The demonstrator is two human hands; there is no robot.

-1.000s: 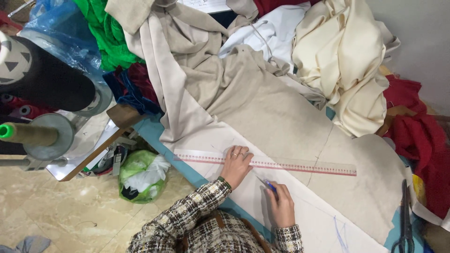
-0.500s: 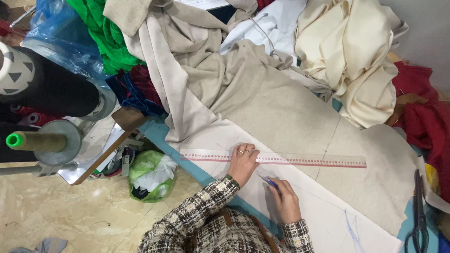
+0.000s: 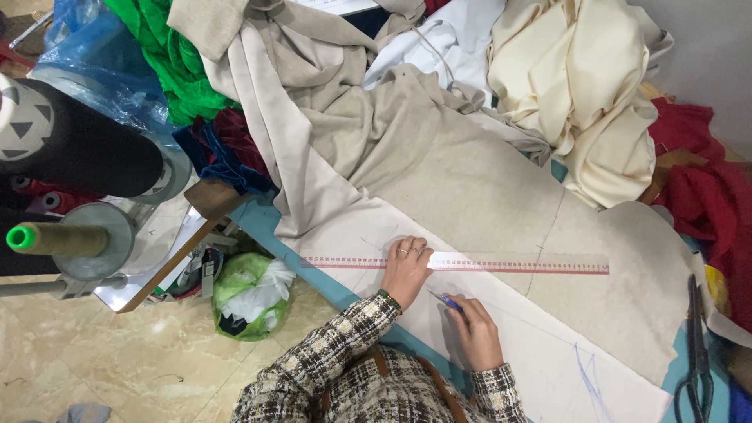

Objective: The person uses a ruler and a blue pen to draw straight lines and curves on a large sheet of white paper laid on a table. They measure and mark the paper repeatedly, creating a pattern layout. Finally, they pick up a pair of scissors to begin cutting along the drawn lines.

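Hands, two: left hand [image 3: 406,270] pressing one ruler [image 3: 501,264], right hand [image 3: 475,333] holding one pen [image 3: 446,300].

Two hands, left [image 3: 406,272] and right [image 3: 473,333], one clear ruler [image 3: 517,264], one blue pen [image 3: 446,301], one pair of scissors [image 3: 695,345] and one green bag [image 3: 251,294] appear around the bench [image 3: 258,219].

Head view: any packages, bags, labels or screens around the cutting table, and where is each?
Green plastic bag: on the floor left of the table, bulging, white stuff inside.
Blue plastic bag: top left, crumpled, see-through.
Ruler: flat on the beige cloth under the left hand, clear with red markings.
No screens or signs.
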